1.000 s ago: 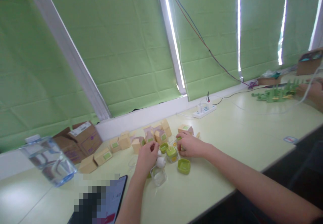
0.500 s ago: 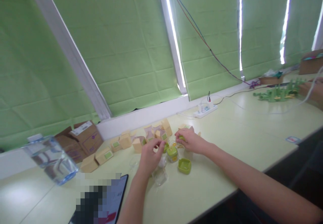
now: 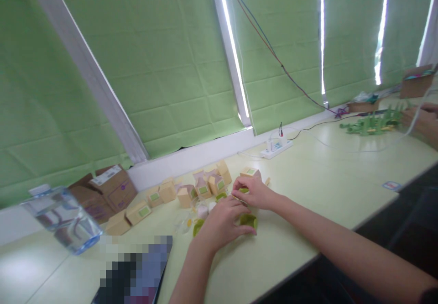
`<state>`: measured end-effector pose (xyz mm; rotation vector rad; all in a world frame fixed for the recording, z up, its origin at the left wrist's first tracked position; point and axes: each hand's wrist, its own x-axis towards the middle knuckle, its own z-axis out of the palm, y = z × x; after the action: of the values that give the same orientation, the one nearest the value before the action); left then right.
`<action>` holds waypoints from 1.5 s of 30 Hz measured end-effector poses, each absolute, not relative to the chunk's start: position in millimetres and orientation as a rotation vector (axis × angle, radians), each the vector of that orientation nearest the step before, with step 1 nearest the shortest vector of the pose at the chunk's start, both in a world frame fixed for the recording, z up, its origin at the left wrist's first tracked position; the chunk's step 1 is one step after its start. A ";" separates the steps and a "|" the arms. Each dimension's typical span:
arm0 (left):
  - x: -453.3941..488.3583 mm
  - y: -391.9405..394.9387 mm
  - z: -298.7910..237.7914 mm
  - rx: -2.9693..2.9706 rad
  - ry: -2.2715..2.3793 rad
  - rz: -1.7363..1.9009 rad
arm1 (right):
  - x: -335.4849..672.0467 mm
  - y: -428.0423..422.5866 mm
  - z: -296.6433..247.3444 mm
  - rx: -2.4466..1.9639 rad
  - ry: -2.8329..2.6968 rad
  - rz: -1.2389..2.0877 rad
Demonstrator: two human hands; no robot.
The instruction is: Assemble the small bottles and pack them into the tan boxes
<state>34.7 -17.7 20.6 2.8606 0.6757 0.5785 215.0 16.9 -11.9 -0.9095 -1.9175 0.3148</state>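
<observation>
My left hand [image 3: 227, 219] reaches low over the table, thumb spread away from its fingers. They lie at either side of a green square dish [image 3: 248, 222], which is partly hidden; whether they press on it is unclear. Just behind, my right hand [image 3: 253, 192] has its fingers curled and pinched around a small green piece [image 3: 243, 190], mostly covered. The two hands' fingertips nearly meet. Beside my left hand are another green piece [image 3: 198, 227], a green lid-like piece [image 3: 221, 196] and a small whitish cup-like thing [image 3: 202, 211].
Several cream paper boxes [image 3: 186, 196] stand behind my hands. At left are a water bottle [image 3: 65, 217], a cardboard carton [image 3: 111, 190] and a blurred tablet-like device [image 3: 147, 267]. A power strip [image 3: 277, 149] lies farther back. Another person's hand [image 3: 419, 119] is near green parts [image 3: 371, 123].
My left hand has moved right and toward me, from a pinch near the green-lidded container to over the green dish. My right hand stays nearly in place. The view shifts slightly.
</observation>
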 end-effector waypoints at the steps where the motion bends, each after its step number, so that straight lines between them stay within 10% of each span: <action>1: 35.6 -17.3 19.5 2.875 0.672 0.559 | 214.9 17.1 -12.1 -0.908 -1.915 0.321; 16: 14.0 -0.5 26.2 2.699 1.097 1.156 | 215.6 18.3 -4.9 -0.822 -1.800 0.291; 45: 6.4 19.7 9.5 2.684 1.013 1.215 | 211.5 8.0 -0.8 -0.613 -1.760 0.203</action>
<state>6.4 19.7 9.5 2.6842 1.0129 1.2145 211.5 8.0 -0.8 -0.6132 -1.7605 0.2025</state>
